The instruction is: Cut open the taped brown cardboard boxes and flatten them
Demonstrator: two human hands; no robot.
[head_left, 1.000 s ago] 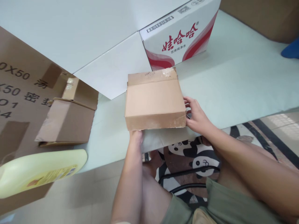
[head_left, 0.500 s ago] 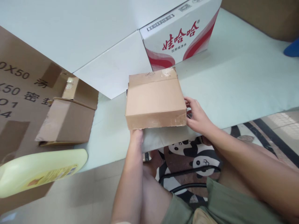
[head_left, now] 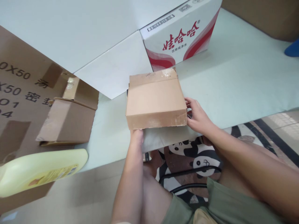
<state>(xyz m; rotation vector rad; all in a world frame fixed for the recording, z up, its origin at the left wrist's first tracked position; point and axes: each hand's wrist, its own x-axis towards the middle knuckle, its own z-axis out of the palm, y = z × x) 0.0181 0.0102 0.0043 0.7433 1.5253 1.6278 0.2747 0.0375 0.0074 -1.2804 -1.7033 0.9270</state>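
Note:
A small brown cardboard box [head_left: 154, 96] with worn tape on its far flap is in the middle of the view, above the near edge of the cloth-covered table. My left hand [head_left: 137, 134] reaches under its near left corner; the fingers are hidden beneath the box. Against the right side of the box, my right hand [head_left: 196, 114] has its fingers bent round the edge, with the fingertips partly hidden. A small dark thing shows by the right fingers, too little of it to name. Another dark edge peeks out at the box's left side.
Behind the box stand a white panel [head_left: 116, 65] and a white-and-red water carton [head_left: 179, 43]. To the left are brown cartons [head_left: 72, 121] and a pale yellow bottle [head_left: 44, 169]. A pale green cloth [head_left: 233, 84] covers the table. A blue object [head_left: 291, 49] sits at far right.

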